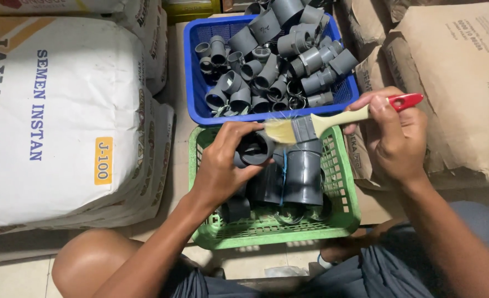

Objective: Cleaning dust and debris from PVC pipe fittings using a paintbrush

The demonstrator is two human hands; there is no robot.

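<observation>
Seated person, bare knee at lower left, grey shorts at lower right. Left hand (222, 165): fingers wrapped around a dark grey plastic pipe fitting (254, 149), its round opening facing up, held just above the green plastic mesh basket (344, 212). Right hand (393, 138): fingers pinched closed on the handle of a flat paintbrush with cream handle, red tip and pale bristles (316, 124). Bristles touch the rim of the held fitting. Brush lies roughly level, bristles pointing left.

In the green basket: several larger grey pipe fittings (302, 174), some bound with a blue band, packed side by side.

Beyond, touching the green basket's far edge: blue plastic mesh basket (192, 72), heaped with many smaller grey elbows and couplers (272, 66).

Left: large white sacks (56, 110), stacked. Right: brown paper sacks (460, 83). Pale floor underneath.
</observation>
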